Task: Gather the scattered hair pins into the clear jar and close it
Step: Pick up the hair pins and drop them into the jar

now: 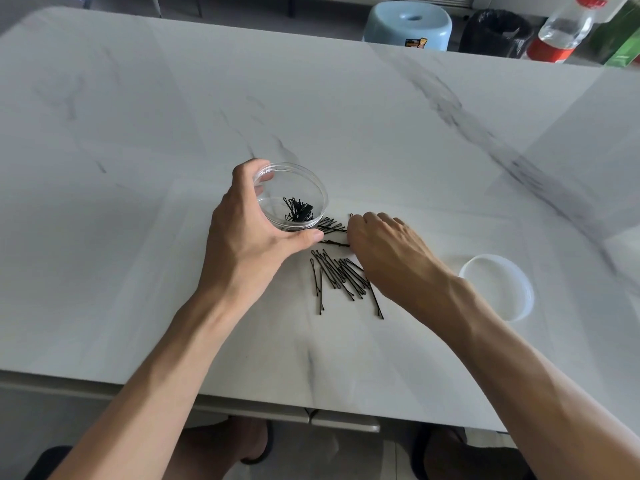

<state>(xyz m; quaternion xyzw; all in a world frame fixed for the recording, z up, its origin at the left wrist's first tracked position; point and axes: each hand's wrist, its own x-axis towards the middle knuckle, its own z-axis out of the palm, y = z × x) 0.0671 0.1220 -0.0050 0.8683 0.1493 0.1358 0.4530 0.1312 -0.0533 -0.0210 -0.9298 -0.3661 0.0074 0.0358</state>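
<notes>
A shallow clear jar (304,181) stands open on the white marble table (138,168), with several black hair pins lying in its bottom. My left hand (249,230) grips the jar around its near-left side. Several black hair pins (341,275) lie scattered on the table just right of and below the jar. My right hand (384,244) rests palm down over the pins, fingertips pinched on a pin (332,242) near the jar. The jar's clear lid (498,289) lies flat on the table to the right of my right forearm.
Beyond the table's far edge stand a light blue stool (408,26), a black bin (495,32), a clear bottle with a red label (561,32) and a green box (620,39). The table's near edge (242,407) runs under my forearms.
</notes>
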